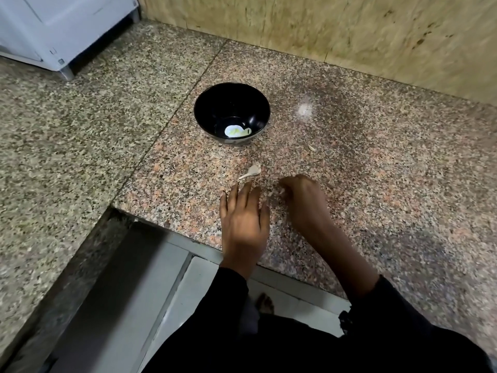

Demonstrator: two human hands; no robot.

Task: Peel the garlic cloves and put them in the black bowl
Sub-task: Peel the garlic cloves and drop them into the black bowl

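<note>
- Speckled granite counter (376, 184) takes up most of the view, pinkish slab in the middle with a greyer slab to the left, and a yellowish wall (349, 28) running behind it.
- White appliance (53, 28) sits in the far left corner.
- Black sleeves cover both of the person's arms at the bottom.
- Black bowl (231, 113) stands upright on the pink slab, beyond the hands, with a pale peeled clove (235, 131) lying at the bottom.
- Left hand (243, 224) lies flat near the counter's front edge, fingers straight and spread a bit, holding nothing.
- Right hand (301, 203) is just beside it, fingers curled down onto the counter; looks like there's a small pale bit at the fingertips, but it's blurry, so can't tell if it's actually pinching anything.
- Garlic stem scrap (252, 170) lies between the bowl and the hands.
- Tiny skin piece (311, 148) lies off to the right of the bowl.
</note>
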